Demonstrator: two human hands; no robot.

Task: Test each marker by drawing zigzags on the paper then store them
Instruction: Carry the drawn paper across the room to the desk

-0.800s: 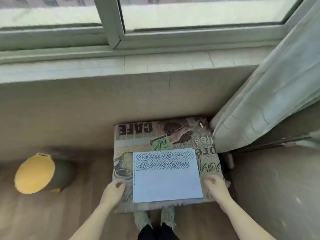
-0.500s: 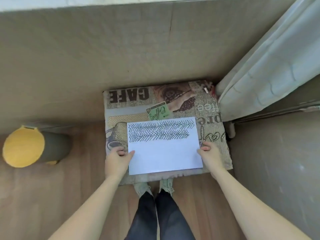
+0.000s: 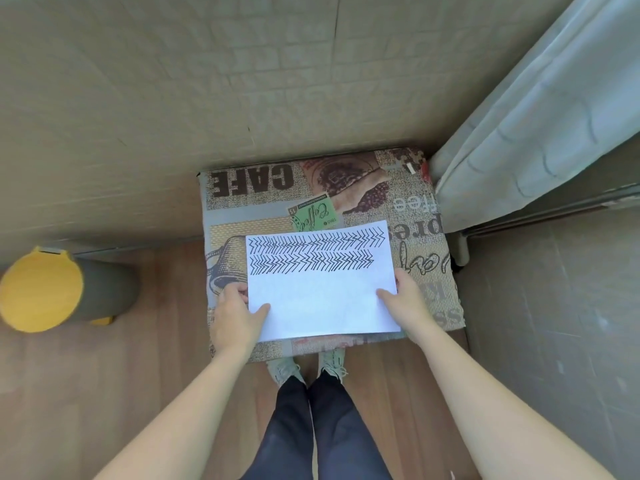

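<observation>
the left hand (image 3: 236,315) has its fingers under the paper (image 3: 322,299), hidden; only the thumb shows on top. the paper covers part of the cushion (image 3: 249,199) print. the curtain (image 3: 540,133) runs off the right edge.
</observation>
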